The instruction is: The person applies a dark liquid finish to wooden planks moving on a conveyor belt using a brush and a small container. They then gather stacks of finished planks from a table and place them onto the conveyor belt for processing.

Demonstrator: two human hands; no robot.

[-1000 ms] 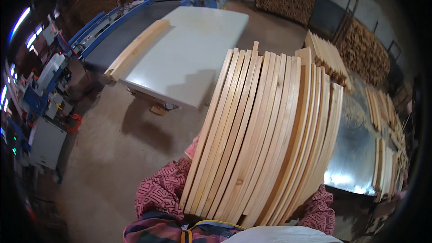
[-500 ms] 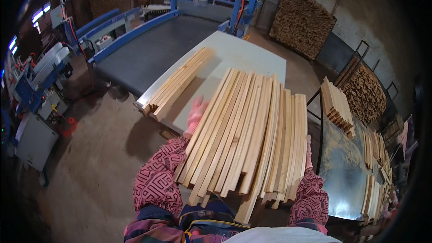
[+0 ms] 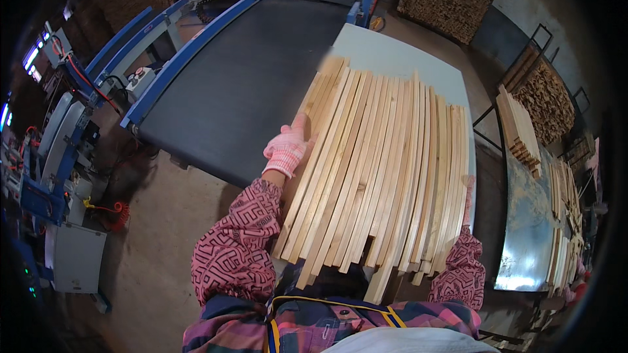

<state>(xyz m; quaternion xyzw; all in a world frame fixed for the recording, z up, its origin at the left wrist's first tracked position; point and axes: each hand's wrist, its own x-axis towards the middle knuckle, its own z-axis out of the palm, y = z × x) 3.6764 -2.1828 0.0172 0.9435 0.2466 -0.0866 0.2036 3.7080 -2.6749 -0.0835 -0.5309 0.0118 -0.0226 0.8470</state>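
Note:
A broad row of pale wooden strips (image 3: 366, 170) lies side by side on a light grey tabletop (image 3: 399, 52), their near ends uneven and jutting toward my body. Against the row's left side rests my left hand (image 3: 286, 149) in a pink-and-white glove, fingers stretched out and touching the outer strips. My right hand (image 3: 469, 199), also gloved, is at the row's right side; most of it is hidden by the strips and its fingers cannot be made out. A smaller group of strips (image 3: 326, 88) meets the row at its upper left.
A blue-framed machine with a dark conveyor belt (image 3: 261, 59) adjoins the table on the left. At the right stand a metal-topped table (image 3: 526, 229) with strips and a stack of boards (image 3: 519, 124). Bundled wood (image 3: 447, 0) stands at the back; more machinery (image 3: 62, 176) is far left.
The row of strips has moved forward onto the tabletop, against the smaller group. My left hand has moved up along its left side, and the view has shifted toward the conveyor.

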